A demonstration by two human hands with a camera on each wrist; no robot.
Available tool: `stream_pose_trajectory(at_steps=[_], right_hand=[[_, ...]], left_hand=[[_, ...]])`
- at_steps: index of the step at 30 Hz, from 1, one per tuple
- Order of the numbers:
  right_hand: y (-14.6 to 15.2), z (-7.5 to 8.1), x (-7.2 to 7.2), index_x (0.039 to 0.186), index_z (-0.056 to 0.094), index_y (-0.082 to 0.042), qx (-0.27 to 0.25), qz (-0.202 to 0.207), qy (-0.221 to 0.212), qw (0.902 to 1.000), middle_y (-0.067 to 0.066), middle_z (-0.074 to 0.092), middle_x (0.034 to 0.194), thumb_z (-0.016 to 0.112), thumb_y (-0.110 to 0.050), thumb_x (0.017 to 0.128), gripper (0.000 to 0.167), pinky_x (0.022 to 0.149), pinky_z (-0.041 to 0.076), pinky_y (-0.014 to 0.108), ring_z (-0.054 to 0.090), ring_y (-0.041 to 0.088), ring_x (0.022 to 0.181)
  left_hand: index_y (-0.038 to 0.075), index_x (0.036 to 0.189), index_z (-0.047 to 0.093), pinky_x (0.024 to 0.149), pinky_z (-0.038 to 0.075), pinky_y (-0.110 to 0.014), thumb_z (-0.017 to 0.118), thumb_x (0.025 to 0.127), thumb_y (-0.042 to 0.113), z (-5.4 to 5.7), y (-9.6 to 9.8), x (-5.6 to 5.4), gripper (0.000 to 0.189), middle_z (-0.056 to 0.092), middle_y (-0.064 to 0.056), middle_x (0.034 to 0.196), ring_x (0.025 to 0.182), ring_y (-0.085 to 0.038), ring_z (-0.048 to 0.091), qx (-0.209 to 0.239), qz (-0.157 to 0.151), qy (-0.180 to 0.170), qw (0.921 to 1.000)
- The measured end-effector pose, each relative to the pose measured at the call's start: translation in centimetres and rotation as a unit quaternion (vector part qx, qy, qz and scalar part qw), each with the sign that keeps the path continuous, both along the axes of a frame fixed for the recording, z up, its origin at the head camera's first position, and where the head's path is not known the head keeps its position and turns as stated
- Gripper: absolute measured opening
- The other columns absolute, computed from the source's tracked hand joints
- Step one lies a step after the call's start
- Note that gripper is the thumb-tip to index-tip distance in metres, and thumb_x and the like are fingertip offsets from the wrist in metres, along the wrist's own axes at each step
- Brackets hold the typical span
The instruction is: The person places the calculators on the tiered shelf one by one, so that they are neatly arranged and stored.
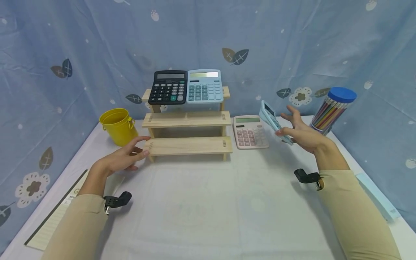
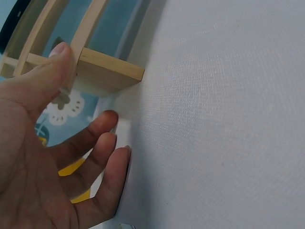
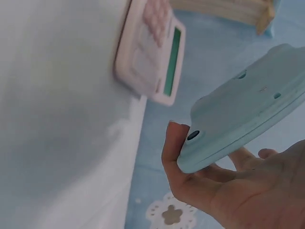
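Note:
My left hand [image 1: 121, 158] is at the left end of a three-tier wooden display stand [image 1: 188, 145], pinching its lowest board between thumb and index finger. The other fingers curl loosely below, seen in the left wrist view. In my right hand [image 1: 303, 135] a light blue calculator [image 1: 273, 121] is gripped near its lower end, tilted and raised above the table. Its back shows in the right wrist view. A pink calculator [image 1: 249, 133] lies between the stand and that hand. On the top tier, a black calculator [image 1: 168, 88] leans beside another light blue calculator [image 1: 204, 86].
Left of the stand is a yellow bucket [image 1: 120, 126]. A clear tube of colored pencils [image 1: 331, 108] with a blue lid stands behind my right hand. A notepad [image 1: 60, 213] lies under the left forearm, and a pale blue box [image 1: 378, 196] lies by the right sleeve.

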State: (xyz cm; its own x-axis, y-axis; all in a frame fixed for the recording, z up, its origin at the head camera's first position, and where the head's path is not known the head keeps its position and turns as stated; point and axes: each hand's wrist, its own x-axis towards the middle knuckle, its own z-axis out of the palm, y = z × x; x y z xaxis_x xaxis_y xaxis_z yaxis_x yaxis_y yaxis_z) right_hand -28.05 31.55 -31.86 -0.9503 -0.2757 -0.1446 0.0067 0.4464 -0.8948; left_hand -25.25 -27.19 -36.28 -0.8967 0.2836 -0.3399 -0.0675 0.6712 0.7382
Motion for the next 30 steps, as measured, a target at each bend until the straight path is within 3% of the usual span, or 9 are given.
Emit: stream_pose_trajectory(at_steps=[7, 12, 21, 30], right_hand=[[-1.9, 1.4, 0.3, 0.157, -0.029, -0.038, 0.021, 0.011, 0.039, 0.9990, 0.001, -0.016, 0.172, 0.067, -0.015, 0.094, 0.118, 0.116, 0.023, 0.069, 0.015, 0.054, 0.151], [-3.5, 2.3, 0.8, 0.157, -0.029, -0.038, 0.053, 0.005, 0.054, 0.9971, 0.002, -0.016, 0.172, 0.072, -0.017, 0.092, 0.122, 0.114, 0.028, 0.067, 0.014, 0.054, 0.151], [-5.9, 3.1, 1.9, 0.160, -0.024, -0.029, 0.121, -0.014, 0.116, 0.9857, 0.007, -0.008, 0.173, 0.082, -0.022, 0.085, 0.130, 0.117, 0.021, 0.069, 0.008, 0.044, 0.156], [-8.6, 3.3, 2.9, 0.165, -0.008, -0.024, 0.172, -0.023, 0.167, 0.9706, 0.014, 0.008, 0.170, 0.084, -0.022, 0.078, 0.127, 0.109, 0.030, 0.066, 0.026, 0.047, 0.142]], left_hand=[[0.047, 0.160, 0.011, 0.091, 0.056, -0.039, 0.058, 0.098, 0.063, -0.1, 0.2, -0.2, 0.080, 0.030, -0.028, 0.157, 0.136, -0.043, 0.043, 0.000, 0.000, 0.001, 1.0000], [0.047, 0.160, 0.010, 0.090, 0.056, -0.039, 0.057, 0.097, 0.064, -0.1, 0.1, -0.2, 0.080, 0.030, -0.027, 0.157, 0.135, -0.042, 0.043, -0.002, -0.001, 0.000, 1.0000], [0.047, 0.160, 0.009, 0.092, 0.057, -0.041, 0.057, 0.098, 0.063, -0.1, 0.1, -0.3, 0.080, 0.029, -0.027, 0.158, 0.136, -0.043, 0.042, -0.004, -0.005, -0.004, 1.0000], [0.047, 0.160, 0.009, 0.093, 0.057, -0.041, 0.058, 0.096, 0.066, -0.2, 0.0, -0.2, 0.083, 0.028, -0.028, 0.158, 0.137, -0.044, 0.042, -0.010, -0.002, -0.005, 0.9999]])
